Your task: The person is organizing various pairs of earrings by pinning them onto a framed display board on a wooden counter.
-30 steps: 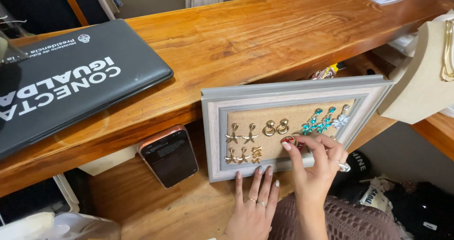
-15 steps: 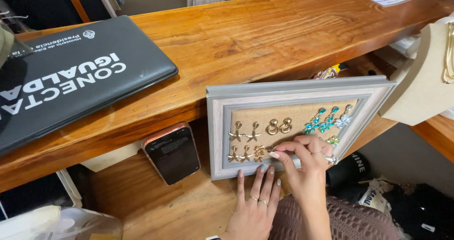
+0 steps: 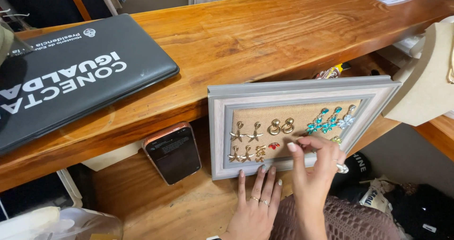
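We are resting our left hand (image 3: 255,207) flat, fingers spread and released, on the lower shelf (image 3: 189,207), fingertips touching the frame (image 3: 217,131) leaning against the counter (image 3: 265,36). Our right hand (image 3: 318,162) is pinching a small earring (image 3: 336,139) at the burlap (image 3: 302,114), beside the red earring (image 3: 274,146).

Glossy wooden counter (image 3: 265,36), lower wooden shelf (image 3: 179,207), perhaps daylight.

jewellery shop: earring display frame (image 3: 218,131), wooden counter (image 3: 265,36)
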